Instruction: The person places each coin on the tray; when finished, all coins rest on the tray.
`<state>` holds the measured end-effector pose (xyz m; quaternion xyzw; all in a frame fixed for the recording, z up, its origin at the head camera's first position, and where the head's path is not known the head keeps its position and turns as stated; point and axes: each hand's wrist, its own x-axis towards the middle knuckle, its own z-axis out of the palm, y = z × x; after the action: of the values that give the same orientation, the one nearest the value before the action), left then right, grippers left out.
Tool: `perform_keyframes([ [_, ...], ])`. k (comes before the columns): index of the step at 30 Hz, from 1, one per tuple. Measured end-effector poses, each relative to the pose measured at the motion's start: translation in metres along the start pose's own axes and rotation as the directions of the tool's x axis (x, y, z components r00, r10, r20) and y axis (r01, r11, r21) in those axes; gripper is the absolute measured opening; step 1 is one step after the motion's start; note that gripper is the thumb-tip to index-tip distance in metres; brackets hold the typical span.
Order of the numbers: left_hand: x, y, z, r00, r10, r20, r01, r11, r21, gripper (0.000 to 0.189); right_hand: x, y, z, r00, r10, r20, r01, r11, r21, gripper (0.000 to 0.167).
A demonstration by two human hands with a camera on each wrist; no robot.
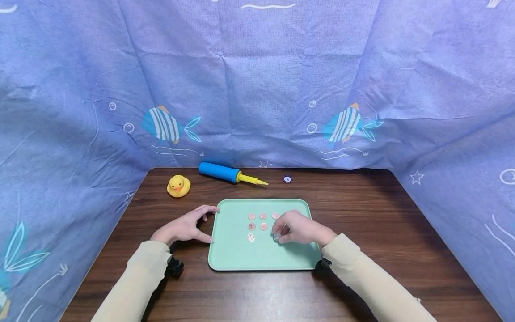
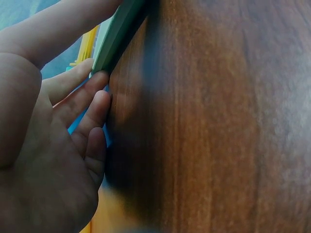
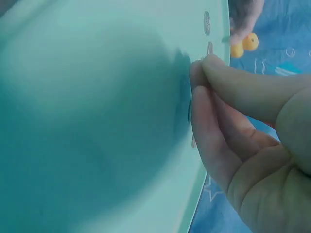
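Observation:
A pale green tray (image 1: 229, 257) lies on the table with several coins in rows. Three reddish coins form the far row, among them a coin (image 1: 251, 216) at its left end. Two more coins show in the middle row, and a silver coin (image 1: 251, 237) lies nearer. My right hand (image 1: 299, 228) reaches over the tray's right half, its thumb and forefinger pinching another silver coin (image 1: 276, 236) at the tray surface. In the right wrist view the fingertips (image 3: 211, 63) meet and mostly hide it. My left hand (image 1: 186, 226) touches the tray's left rim with spread thumb and fingers.
A yellow rubber duck (image 1: 178, 186) sits at the table's back left. Beside it lie a blue hand pump (image 1: 219, 171) with a yellow nozzle and a dark poker chip (image 1: 287, 179). A blue fish-print cloth (image 1: 257, 89) hangs behind and at both sides.

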<state>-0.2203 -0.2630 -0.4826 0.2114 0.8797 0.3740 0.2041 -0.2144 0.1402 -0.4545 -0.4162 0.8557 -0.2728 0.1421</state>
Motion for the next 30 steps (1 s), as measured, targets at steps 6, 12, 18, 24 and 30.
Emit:
perform_keyframes([
  [6, 0.000, 0.000, 0.000, 1.000, 0.001, 0.000, -0.001, 1.000, -0.001, 0.094, 0.011, -0.006, 0.010, 1.000, -0.003, 0.006, 0.003, 1.000, -0.029, 0.020],
  [12, 0.000, -0.001, 0.000, 1.000, 0.006, 0.001, -0.006, 1.000, 0.002, 0.094, 0.016, -0.012, 0.013, 1.000, 0.001, -0.014, -0.001, 0.999, -0.047, 0.020],
  [18, 0.000, 0.000, 0.000, 1.000, 0.001, 0.002, -0.001, 1.000, 0.001, 0.094, 0.020, -0.013, 0.017, 0.999, 0.027, -0.030, -0.028, 0.998, -0.053, 0.021],
  [24, 0.000, 0.000, -0.001, 1.000, 0.004, 0.003, -0.004, 1.000, -0.003, 0.095, 0.022, -0.014, 0.020, 0.999, 0.005, -0.046, -0.007, 0.998, -0.061, 0.020],
  [30, 0.001, 0.000, -0.001, 1.000, 0.005, 0.001, -0.005, 1.000, 0.001, 0.095, 0.026, -0.016, 0.022, 0.999, -0.019, -0.050, 0.015, 0.997, -0.074, 0.015],
])
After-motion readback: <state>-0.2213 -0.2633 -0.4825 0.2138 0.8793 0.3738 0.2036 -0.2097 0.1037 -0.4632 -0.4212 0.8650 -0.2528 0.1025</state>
